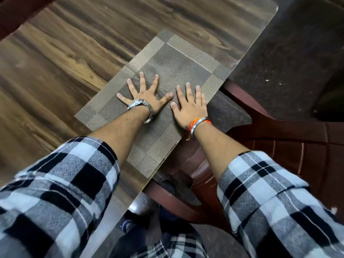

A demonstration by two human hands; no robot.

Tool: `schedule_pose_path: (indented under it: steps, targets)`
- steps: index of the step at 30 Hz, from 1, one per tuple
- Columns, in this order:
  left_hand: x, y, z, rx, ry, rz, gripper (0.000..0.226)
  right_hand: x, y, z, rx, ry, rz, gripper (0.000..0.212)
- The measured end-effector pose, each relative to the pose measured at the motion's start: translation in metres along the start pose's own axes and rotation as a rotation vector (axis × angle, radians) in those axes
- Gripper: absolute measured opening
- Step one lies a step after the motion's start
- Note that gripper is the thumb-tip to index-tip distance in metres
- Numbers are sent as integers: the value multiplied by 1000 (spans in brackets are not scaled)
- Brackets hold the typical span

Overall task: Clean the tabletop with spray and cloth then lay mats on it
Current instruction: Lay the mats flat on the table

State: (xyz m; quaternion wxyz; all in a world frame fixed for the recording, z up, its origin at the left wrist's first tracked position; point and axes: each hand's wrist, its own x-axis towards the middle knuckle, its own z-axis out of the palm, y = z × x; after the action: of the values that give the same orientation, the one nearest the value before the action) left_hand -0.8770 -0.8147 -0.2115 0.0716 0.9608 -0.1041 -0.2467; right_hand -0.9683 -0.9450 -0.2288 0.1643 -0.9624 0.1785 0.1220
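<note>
A woven brown-and-beige mat (176, 62) lies flat on the wood-grain tabletop (65, 62), along the table's right edge. My left hand (147, 95) rests palm down on the mat's middle, fingers spread wide, a metal watch on its wrist. My right hand (189, 107) lies flat beside it, nearer the table edge, fingers together and pointing away from me, with a bangle and orange thread at the wrist. Neither hand holds anything. No spray bottle or cloth is in view.
A dark red plastic chair (279, 138) stands tucked against the table's right edge, below my right arm. Dark speckled floor (288, 62) shows beyond it. The table's far right corner (273, 6) is rounded. My checked sleeves fill the bottom of the view.
</note>
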Motion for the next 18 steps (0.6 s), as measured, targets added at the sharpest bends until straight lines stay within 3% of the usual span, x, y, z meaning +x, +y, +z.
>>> schedule_pose_path:
  steps: [10, 15, 18]
  targets:
    - [-6, -8, -2, 9, -17, 21, 92, -1, -1, 2, -21, 9, -14, 65]
    - [-35, -45, 0, -33, 65, 40, 88, -6, -3, -3, 17, 22, -17, 70]
    - [-62, -86, -4, -31, 132, 30, 85, -22, -30, -6, -17, 113, -117, 73]
